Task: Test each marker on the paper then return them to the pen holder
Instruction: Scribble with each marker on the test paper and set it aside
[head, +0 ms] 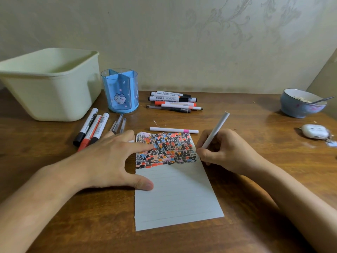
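Note:
A lined sheet of paper (175, 194) lies on the wooden table, its top part thick with black, red and orange marks. My left hand (109, 157) rests flat on the paper's left edge, fingers spread. My right hand (222, 152) grips a white marker (216, 131), its tip touching the paper's right edge. A white marker with a pink band (173, 130) lies just above the paper. The blue pen holder (120, 90) stands empty at the back. Three markers (91, 128) lie left of my hand, and several more markers (173, 101) lie right of the holder.
A large pale green tub (51, 83) stands at the back left. A blue bowl (300, 105) with a spoon sits at the far right, with a white earbud case (315, 131) in front of it. Thin pens (118, 125) lie near the holder.

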Motion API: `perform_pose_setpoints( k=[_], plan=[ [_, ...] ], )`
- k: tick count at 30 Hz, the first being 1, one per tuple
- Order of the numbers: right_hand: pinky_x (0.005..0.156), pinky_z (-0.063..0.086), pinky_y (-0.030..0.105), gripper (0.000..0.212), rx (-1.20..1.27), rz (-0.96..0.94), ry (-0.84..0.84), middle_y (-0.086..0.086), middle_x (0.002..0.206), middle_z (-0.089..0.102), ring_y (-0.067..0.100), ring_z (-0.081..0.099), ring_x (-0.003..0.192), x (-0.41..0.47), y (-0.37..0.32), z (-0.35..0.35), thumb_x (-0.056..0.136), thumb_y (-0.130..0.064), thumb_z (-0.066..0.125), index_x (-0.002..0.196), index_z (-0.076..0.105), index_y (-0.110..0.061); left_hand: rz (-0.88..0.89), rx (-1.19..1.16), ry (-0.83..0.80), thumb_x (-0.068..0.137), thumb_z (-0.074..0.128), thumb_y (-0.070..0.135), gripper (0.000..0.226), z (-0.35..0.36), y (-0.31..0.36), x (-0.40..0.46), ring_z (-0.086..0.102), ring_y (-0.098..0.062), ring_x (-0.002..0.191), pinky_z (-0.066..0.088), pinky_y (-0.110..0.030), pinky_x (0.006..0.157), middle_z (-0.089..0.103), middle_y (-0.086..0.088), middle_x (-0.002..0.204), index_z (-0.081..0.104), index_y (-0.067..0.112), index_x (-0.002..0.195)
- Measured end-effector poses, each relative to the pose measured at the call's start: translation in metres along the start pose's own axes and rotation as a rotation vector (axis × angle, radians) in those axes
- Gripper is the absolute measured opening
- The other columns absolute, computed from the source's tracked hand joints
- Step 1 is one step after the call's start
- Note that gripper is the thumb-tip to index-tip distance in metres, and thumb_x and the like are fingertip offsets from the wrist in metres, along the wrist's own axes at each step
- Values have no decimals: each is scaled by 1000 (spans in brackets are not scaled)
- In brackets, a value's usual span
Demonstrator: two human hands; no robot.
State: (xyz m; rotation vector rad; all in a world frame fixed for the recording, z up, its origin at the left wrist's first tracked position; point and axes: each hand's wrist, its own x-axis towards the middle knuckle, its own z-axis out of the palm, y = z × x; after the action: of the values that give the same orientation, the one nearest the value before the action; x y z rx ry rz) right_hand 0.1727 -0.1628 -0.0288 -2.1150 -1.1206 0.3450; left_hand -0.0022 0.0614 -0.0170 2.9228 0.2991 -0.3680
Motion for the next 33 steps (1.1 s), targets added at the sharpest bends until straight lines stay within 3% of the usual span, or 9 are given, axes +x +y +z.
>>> perform_pose_setpoints(
  k=[16, 21, 27, 33],
  plan=[
    [67, 62, 30, 12, -23, -12, 19, -8, 83, 72, 13, 71, 78, 0, 0, 0, 89, -20, 72, 81, 65, -25, -10, -6, -9, 51, 46, 98, 105, -1, 2, 0, 36, -3, 96, 38, -25, 79, 28, 28, 99, 16, 63, 145],
    [66, 59, 24, 12, -8, -32, -7, -5, 84, 73, 13, 71, 78, -1, -1, 1, 88, -19, 74, 81, 67, -27, -7, -7, -7, 48, 44, 101, 107, 0, 1, 0, 36, -4, 98, 40, -27, 83, 29, 28, 99, 15, 63, 145],
    [69, 62, 33, 9, 28, -21, -6, -7, 81, 72, 14, 71, 77, -1, 1, 0, 89, -18, 73, 83, 68, -22, -12, 2, -18, 50, 45, 100, 106, -1, 3, 0, 35, -5, 101, 39, -26, 83, 27, 30, 101, 14, 64, 144],
    [68, 61, 28, 11, 2, -8, -12, -8, 86, 72, 12, 71, 83, -1, 0, -1, 88, -19, 73, 82, 66, -24, -16, -1, -21, 48, 44, 101, 107, -1, 2, 0, 34, -4, 100, 39, -27, 82, 27, 30, 101, 14, 63, 145]
  ],
)
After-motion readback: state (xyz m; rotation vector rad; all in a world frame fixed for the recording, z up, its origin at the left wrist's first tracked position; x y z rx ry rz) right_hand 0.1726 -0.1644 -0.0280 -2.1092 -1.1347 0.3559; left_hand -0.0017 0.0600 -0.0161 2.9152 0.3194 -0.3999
